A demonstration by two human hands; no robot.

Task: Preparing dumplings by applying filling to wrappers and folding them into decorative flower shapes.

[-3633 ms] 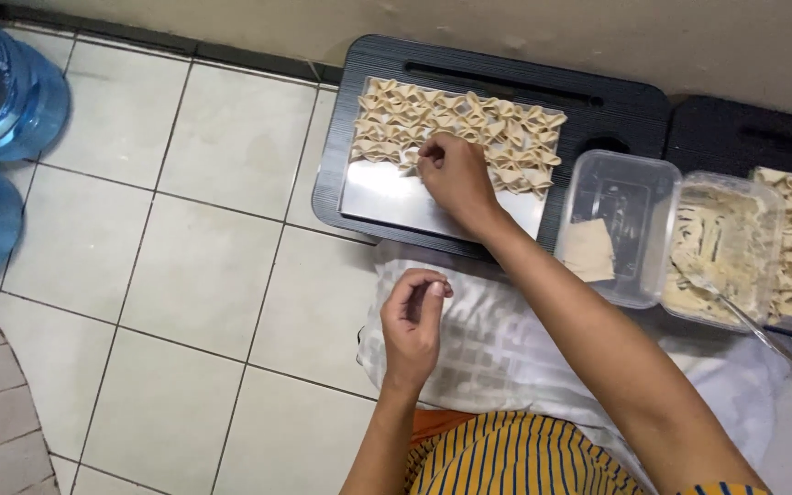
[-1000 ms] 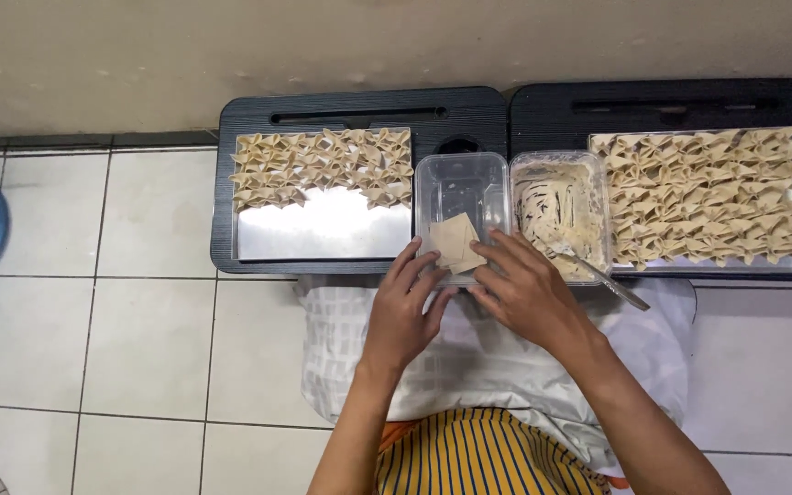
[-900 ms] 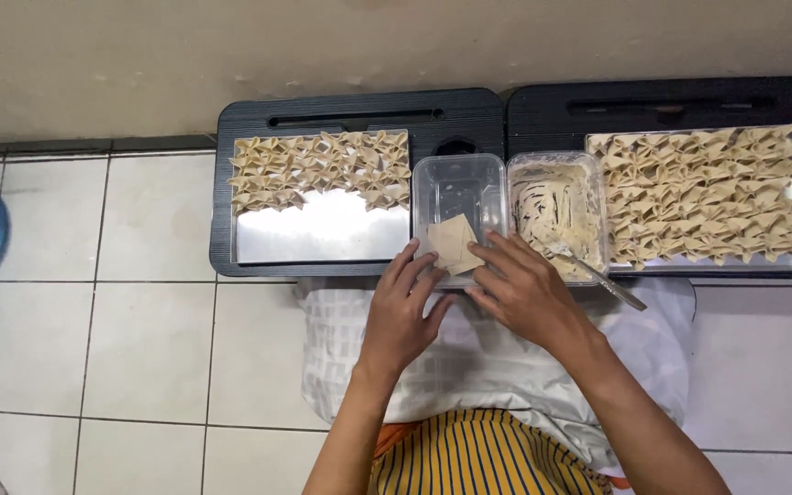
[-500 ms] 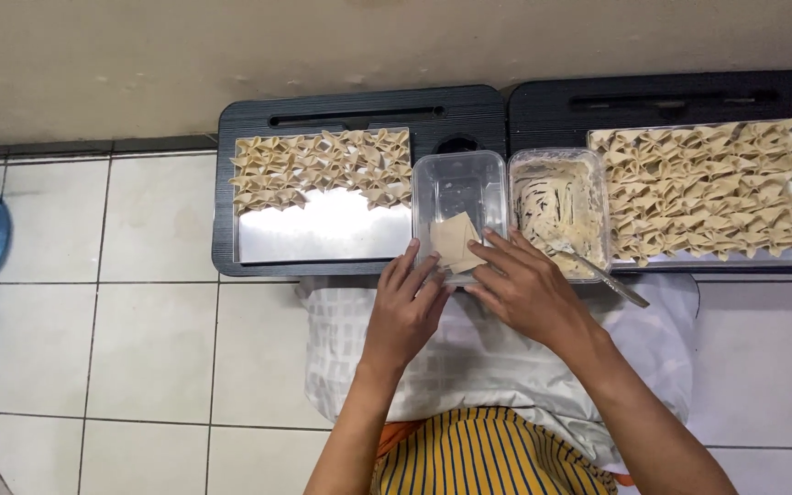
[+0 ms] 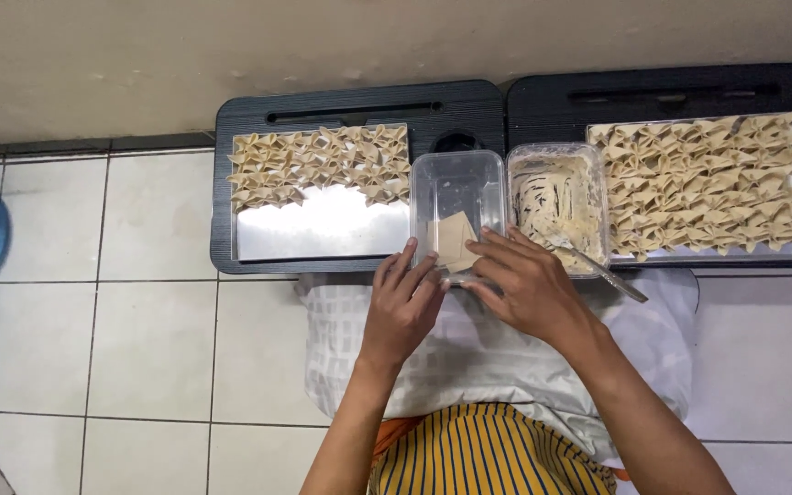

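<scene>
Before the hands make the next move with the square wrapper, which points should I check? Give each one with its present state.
1. Wrapper held by both hands, left hand and right hand: ok.
2. Filling left in the clear tub: ok.
3. Spoon within reach, resting in that tub: ok.
4. Free space on the left tray: ok.
5. Free space on the right tray: not ok, nearly full.
6. More wrappers in the other tub: cannot tell.

One head camera looks straight down from above, quite near, at both hands, two trays (image 5: 359,101) beside a wall (image 5: 323,46), and tiled floor (image 5: 93,348).
</scene>
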